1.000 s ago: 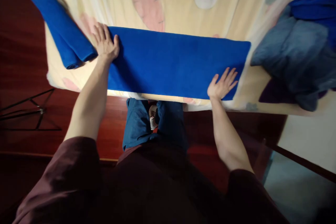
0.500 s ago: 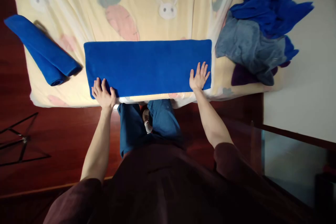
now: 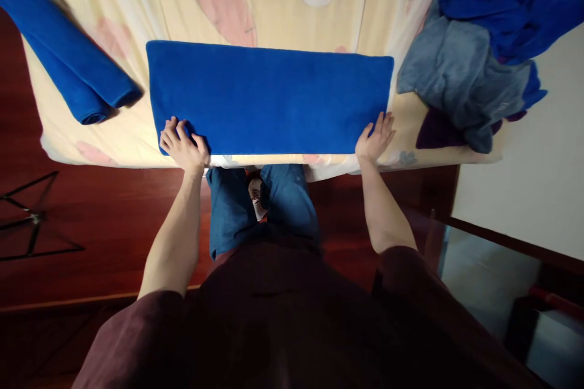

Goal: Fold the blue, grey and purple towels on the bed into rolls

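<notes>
Blue and soft-looking, a rolled towel (image 3: 68,45) lies slanted at the left of the yellow sheet (image 3: 278,12). Next, the left hand (image 3: 183,144) bends its fingers over the near left corner of the flat blue towel (image 3: 274,100); I can't tell if it pinches. Smoothing seems best with soft, even pushes at both ends. It lies near the sheet's front edge, long way side to side. The right hand (image 3: 375,138), loose and unclosed, touches the right end, which points toward the grey cloth (image 3: 465,70).

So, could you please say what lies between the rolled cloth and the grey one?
The flat blue cloth, on the sheet, in the head view.
</notes>
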`<state>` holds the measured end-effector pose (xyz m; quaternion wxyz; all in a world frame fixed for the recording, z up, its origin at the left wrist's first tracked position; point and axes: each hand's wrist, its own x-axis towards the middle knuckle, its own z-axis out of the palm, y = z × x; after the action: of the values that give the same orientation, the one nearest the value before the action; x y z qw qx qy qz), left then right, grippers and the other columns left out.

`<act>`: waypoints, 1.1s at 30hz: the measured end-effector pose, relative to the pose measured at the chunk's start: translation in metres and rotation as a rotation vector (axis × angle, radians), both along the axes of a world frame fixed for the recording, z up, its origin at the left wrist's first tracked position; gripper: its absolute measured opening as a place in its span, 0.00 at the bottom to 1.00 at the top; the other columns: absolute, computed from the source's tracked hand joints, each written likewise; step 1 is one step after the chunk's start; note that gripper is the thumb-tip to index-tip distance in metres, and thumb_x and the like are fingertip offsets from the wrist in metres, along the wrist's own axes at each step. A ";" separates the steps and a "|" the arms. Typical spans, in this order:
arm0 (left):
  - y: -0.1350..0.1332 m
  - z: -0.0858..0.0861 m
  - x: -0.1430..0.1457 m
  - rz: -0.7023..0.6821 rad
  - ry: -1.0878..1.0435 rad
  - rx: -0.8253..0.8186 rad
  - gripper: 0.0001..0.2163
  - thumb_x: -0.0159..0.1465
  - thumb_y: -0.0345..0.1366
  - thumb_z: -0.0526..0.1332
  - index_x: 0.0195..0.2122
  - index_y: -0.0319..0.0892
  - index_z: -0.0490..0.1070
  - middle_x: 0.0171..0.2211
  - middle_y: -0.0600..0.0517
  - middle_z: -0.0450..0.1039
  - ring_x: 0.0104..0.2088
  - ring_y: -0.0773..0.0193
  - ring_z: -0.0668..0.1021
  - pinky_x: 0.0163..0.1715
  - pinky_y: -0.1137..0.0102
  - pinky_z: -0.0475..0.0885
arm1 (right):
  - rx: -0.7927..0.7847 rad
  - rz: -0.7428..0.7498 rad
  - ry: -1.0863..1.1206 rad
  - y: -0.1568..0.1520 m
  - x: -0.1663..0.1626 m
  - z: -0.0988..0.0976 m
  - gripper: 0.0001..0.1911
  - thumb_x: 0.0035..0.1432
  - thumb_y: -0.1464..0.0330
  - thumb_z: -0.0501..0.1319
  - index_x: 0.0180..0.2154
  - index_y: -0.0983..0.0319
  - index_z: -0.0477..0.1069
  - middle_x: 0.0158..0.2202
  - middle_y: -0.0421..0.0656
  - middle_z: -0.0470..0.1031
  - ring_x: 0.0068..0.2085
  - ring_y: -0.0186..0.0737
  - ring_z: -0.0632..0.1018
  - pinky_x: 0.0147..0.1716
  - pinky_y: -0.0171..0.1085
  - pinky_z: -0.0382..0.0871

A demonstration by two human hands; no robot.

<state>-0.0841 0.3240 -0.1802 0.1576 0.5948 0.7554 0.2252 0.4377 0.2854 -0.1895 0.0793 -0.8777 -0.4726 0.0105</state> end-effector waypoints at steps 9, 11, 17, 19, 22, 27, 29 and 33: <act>-0.002 -0.008 -0.002 -0.005 0.089 0.097 0.26 0.62 0.32 0.58 0.63 0.35 0.65 0.69 0.41 0.58 0.71 0.51 0.55 0.71 0.51 0.43 | 0.013 0.220 -0.103 0.050 -0.043 0.029 0.32 0.77 0.59 0.33 0.74 0.67 0.46 0.76 0.57 0.43 0.77 0.43 0.43 0.71 0.61 0.41; -0.001 -0.007 -0.001 -0.002 0.087 0.100 0.26 0.62 0.32 0.57 0.63 0.35 0.65 0.70 0.41 0.58 0.72 0.51 0.55 0.71 0.50 0.43 | -0.016 0.286 -0.077 0.085 -0.053 0.028 0.33 0.77 0.58 0.33 0.74 0.68 0.41 0.76 0.58 0.40 0.77 0.42 0.41 0.71 0.59 0.42; -0.001 -0.005 0.001 0.022 0.073 0.058 0.28 0.60 0.33 0.57 0.63 0.37 0.65 0.71 0.41 0.57 0.73 0.49 0.54 0.72 0.48 0.42 | -0.237 0.172 -0.118 0.160 -0.028 0.004 0.37 0.71 0.62 0.20 0.71 0.81 0.36 0.68 0.69 0.09 0.76 0.43 0.42 0.67 0.62 0.46; -0.001 -0.008 0.000 0.038 0.063 0.041 0.28 0.60 0.34 0.56 0.64 0.37 0.65 0.71 0.40 0.56 0.74 0.48 0.53 0.72 0.47 0.40 | -0.325 0.096 -0.223 0.169 -0.007 -0.005 0.40 0.65 0.63 0.14 0.68 0.85 0.29 0.56 0.69 -0.04 0.76 0.42 0.39 0.66 0.60 0.49; -0.002 -0.014 -0.002 0.046 0.051 0.022 0.30 0.60 0.34 0.55 0.65 0.36 0.64 0.72 0.40 0.54 0.75 0.46 0.51 0.72 0.46 0.38 | -0.356 -0.017 -0.298 0.177 0.020 -0.019 0.39 0.65 0.61 0.17 0.69 0.81 0.27 0.46 0.59 -0.10 0.76 0.42 0.35 0.65 0.57 0.52; -0.003 -0.015 -0.002 0.044 0.062 0.003 0.31 0.60 0.34 0.55 0.66 0.36 0.63 0.72 0.41 0.53 0.75 0.47 0.49 0.73 0.47 0.37 | -0.312 -0.021 -0.303 0.188 0.041 -0.039 0.41 0.64 0.61 0.16 0.70 0.80 0.30 0.44 0.49 -0.13 0.75 0.47 0.32 0.66 0.59 0.51; -0.003 -0.013 -0.001 0.040 0.069 -0.004 0.31 0.60 0.34 0.55 0.66 0.37 0.63 0.72 0.41 0.54 0.75 0.47 0.49 0.73 0.48 0.38 | -0.327 -0.009 -0.288 0.190 0.039 -0.035 0.45 0.59 0.63 0.11 0.70 0.81 0.30 0.42 0.48 -0.14 0.75 0.51 0.32 0.65 0.62 0.51; -0.003 -0.010 0.000 0.041 0.077 -0.004 0.30 0.61 0.34 0.56 0.66 0.38 0.63 0.72 0.42 0.54 0.75 0.48 0.50 0.73 0.50 0.39 | -0.263 0.043 -0.218 0.155 0.001 -0.007 0.39 0.68 0.61 0.18 0.71 0.78 0.28 0.48 0.46 -0.12 0.76 0.50 0.31 0.67 0.63 0.44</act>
<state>-0.0842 0.3207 -0.1897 0.1249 0.5870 0.7735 0.2039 0.4384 0.4405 -0.1969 -0.0882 -0.8661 -0.4917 -0.0211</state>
